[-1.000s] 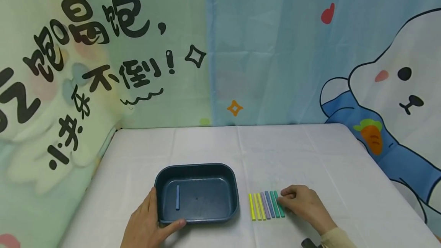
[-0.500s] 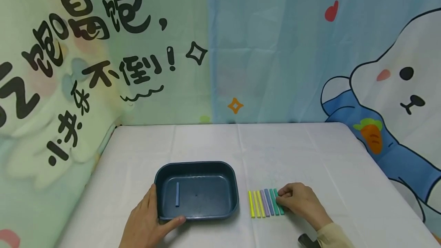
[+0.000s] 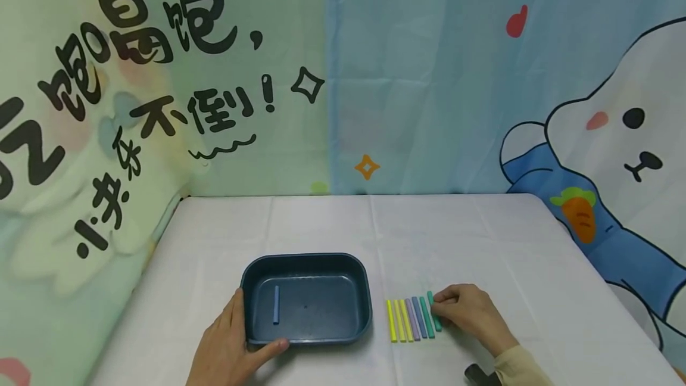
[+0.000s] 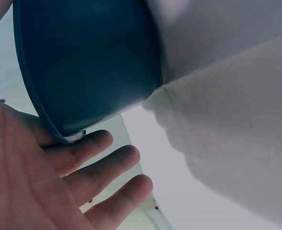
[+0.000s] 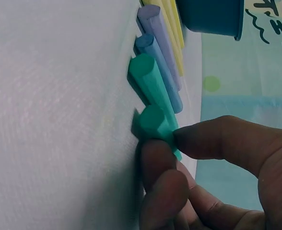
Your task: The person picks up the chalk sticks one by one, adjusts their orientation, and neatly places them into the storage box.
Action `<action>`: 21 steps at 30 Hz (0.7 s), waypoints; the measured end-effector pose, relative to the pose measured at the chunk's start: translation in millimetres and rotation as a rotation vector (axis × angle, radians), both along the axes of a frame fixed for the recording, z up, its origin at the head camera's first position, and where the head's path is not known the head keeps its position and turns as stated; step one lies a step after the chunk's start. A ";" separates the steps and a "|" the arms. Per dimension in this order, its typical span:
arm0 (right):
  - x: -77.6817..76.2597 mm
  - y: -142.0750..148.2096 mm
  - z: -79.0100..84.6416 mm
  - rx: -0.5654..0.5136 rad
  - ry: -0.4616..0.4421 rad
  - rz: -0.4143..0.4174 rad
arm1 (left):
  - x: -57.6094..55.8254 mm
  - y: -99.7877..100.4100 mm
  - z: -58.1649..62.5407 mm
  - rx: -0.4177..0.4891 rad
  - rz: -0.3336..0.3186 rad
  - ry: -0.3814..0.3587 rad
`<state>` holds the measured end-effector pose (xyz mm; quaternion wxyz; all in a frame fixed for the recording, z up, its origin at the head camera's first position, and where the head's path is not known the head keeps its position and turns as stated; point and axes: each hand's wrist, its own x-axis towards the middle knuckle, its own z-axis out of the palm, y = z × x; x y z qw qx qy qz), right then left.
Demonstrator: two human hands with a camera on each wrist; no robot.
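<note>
My right hand [image 3: 474, 317] pinches the rightmost green chalk stick [image 5: 153, 122] between thumb and fingers. In the head view that stick sits slightly farther back than the rest of the row. Beside it lie another green stick [image 5: 148, 76], blue chalk [image 5: 150, 48], purple chalk [image 5: 153, 19] and several yellow sticks [image 3: 401, 320]. My left hand [image 3: 227, 347] rests against the near left corner of a dark blue tray [image 3: 327, 299], thumb along the front, fingers extended along the left side. One blue chalk stick [image 3: 276, 305] lies inside the tray.
A white cloth [image 3: 445, 237] covers the table. Behind it hangs a printed curtain [image 3: 418, 106] with writing on the left and a cartoon animal on the right. A dark device [image 3: 479, 375] is at the right wrist, near the cuff.
The rightmost green stick has shifted slightly backward, away from the row's front line, with the right hand still pinching it. The left hand and tray stay in place.
</note>
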<state>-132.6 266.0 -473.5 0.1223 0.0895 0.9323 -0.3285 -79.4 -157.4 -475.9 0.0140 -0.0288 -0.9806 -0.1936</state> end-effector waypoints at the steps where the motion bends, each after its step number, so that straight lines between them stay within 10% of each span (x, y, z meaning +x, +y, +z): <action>1: -0.5 0.5 -0.3 -0.018 -0.005 -0.010 | 0.1 -0.2 0.0 0.002 0.001 -0.001; 21: -13.4 -10.8 3.7 -0.224 -0.061 -0.110 | -1.1 -0.4 0.9 0.007 0.004 0.004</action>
